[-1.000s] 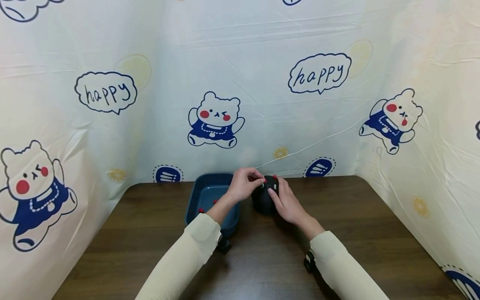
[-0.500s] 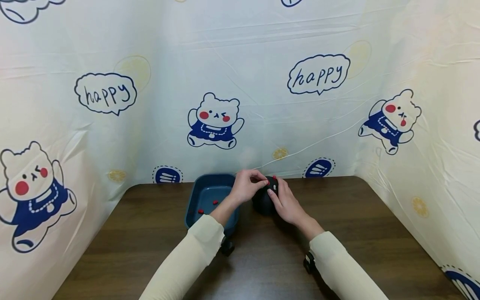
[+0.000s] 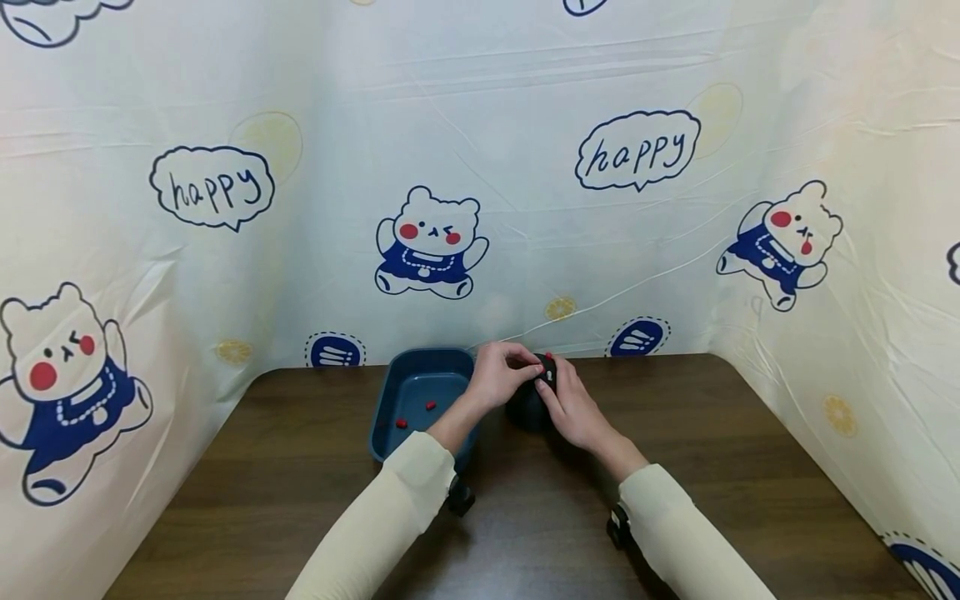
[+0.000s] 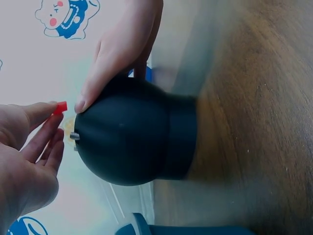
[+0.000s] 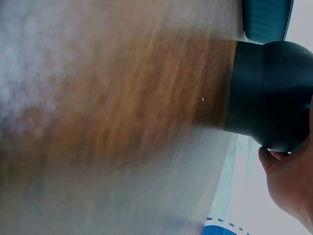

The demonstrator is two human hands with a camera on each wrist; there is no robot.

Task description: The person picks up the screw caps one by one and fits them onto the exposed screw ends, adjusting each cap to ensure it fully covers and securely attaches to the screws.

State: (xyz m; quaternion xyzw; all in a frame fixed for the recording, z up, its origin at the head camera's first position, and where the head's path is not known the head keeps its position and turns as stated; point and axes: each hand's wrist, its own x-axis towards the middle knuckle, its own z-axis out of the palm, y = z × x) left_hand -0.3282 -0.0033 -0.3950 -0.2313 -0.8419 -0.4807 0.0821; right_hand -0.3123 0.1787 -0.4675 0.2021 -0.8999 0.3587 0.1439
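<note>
A black round-topped object (image 3: 527, 408) with a narrower base stands on the wooden table. Short metal studs (image 4: 74, 136) stick out of its top. My left hand (image 3: 497, 377) pinches a small red cap-like piece (image 4: 60, 108) between thumb and index finger, just off the top in the left wrist view. My right hand (image 3: 576, 410) holds the object's right side, its thumb (image 4: 85, 98) lying near the top. Another red piece (image 3: 549, 356) shows at the top, near the right fingertips. In the right wrist view, part of the right hand (image 5: 293, 186) is cut off by the frame edge.
Left of the black object sits a blue tray (image 3: 435, 385), partly covered by my left forearm. Two red pieces lie in it, one nearer (image 3: 402, 423) and one farther back (image 3: 431, 406). A patterned curtain (image 3: 525, 250) closes off the table's back and sides.
My left hand has shifted a little to the right across the top of the black object, carrying the red piece. The right hand keeps its place.
</note>
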